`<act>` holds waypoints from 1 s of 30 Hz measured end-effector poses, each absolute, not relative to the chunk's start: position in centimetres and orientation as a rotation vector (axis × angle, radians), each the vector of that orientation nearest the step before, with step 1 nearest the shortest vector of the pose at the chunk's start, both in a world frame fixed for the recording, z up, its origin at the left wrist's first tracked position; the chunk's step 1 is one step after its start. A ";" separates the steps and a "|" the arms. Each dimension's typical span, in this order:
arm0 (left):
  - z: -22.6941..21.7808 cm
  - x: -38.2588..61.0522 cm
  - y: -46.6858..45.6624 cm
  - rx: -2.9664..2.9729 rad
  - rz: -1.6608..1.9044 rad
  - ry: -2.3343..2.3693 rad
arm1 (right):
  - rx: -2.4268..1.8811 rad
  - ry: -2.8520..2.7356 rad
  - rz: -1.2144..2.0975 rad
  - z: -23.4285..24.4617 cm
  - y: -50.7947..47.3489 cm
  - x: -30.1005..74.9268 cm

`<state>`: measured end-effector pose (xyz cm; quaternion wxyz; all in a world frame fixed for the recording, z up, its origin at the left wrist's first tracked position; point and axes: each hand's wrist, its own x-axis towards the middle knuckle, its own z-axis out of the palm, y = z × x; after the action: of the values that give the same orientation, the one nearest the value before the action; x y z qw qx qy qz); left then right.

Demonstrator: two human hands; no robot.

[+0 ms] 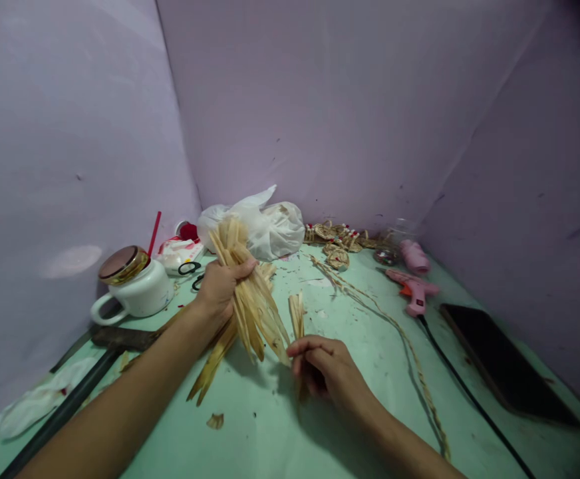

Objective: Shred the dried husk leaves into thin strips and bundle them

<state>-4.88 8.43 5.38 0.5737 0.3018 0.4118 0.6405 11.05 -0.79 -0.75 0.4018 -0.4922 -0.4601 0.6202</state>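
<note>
Head view, left hand (220, 289) gripping husk bundle (254, 303), right hand (327, 369) holding pale strips (296, 314), packet (178, 254) print unreadably small

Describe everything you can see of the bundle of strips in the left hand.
The bundle of strips is pale straw-yellow, browner toward some lower tips, and looks like dry, papery husk. Its long, flat strips are uneven, with a thin, translucent one at the right. The left hand grips it around the middle, thumb across the front. It tilts, its blurred top before a white plastic bag, its lower ends fanning downward toward the right hand; contact there is unclear.
</note>
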 end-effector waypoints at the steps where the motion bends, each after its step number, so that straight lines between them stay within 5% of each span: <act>1: 5.1 -4.4 8.1 0.733 1.477 0.964 | -1.245 -1.111 1.640 -0.7 -0.8 10.8; 14: 4.3 -3.0 6.5 0.891 1.476 0.969 | -1.294 -1.009 1.887 -0.2 -1.0 10.0; 30: 9.7 -9.1 9.4 0.762 1.894 0.868 | -1.259 -1.380 1.423 0.1 -1.5 10.7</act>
<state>-9.13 9.40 9.72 0.4455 0.3075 0.3502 0.7644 10.72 -1.46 0.06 0.3867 -0.4944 -0.5420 0.5588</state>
